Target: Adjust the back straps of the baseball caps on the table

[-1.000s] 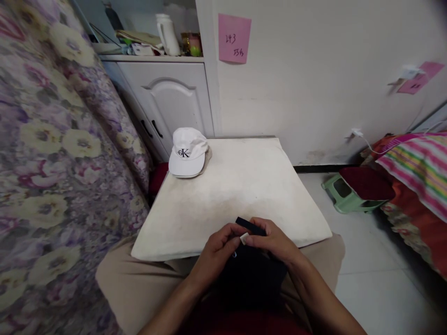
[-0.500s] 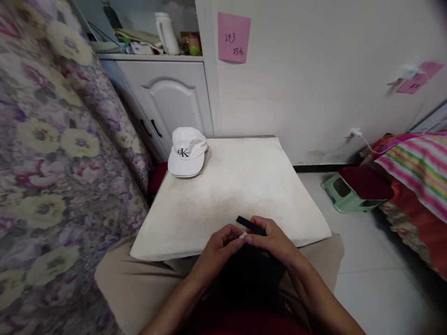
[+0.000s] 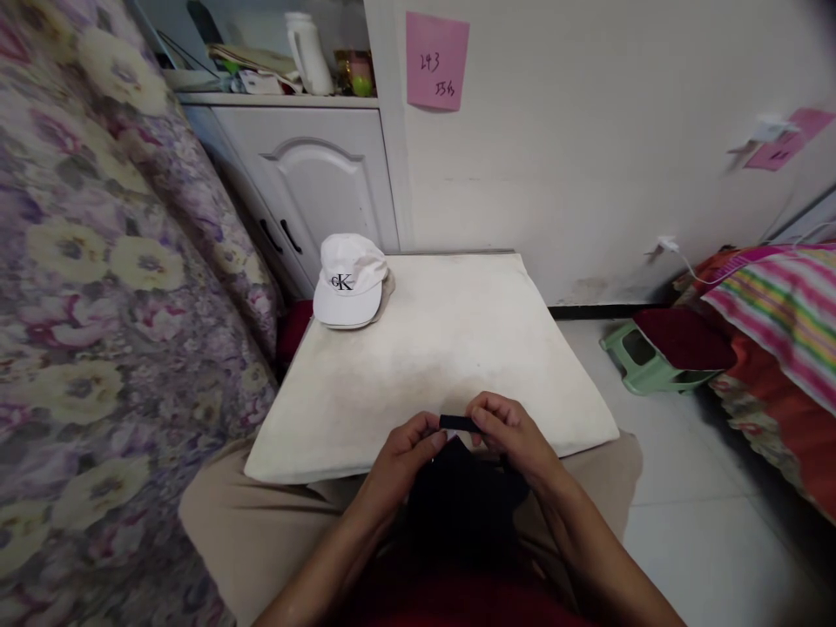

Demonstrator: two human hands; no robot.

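My left hand [image 3: 406,457] and my right hand [image 3: 509,440] meet at the near edge of a white cushioned table [image 3: 431,348]. Both pinch a narrow dark strap [image 3: 459,423] that runs level between their fingertips. The strap belongs to a dark cloth item [image 3: 461,501] resting in my lap, mostly hidden by my hands. A white cap [image 3: 349,280] with a black logo sits at the table's far left corner, well away from both hands.
A floral-covered bed [image 3: 97,287] fills the left. A white cabinet [image 3: 313,183] with a jug and clutter stands behind the table. A pink note [image 3: 436,61] hangs on the wall. A green stool [image 3: 659,353] and striped bedding [image 3: 777,322] are at the right.
The dark strap has turned from a slant to level between my fingertips. The small white tag seen a second ago no longer shows. My hands have risen slightly.
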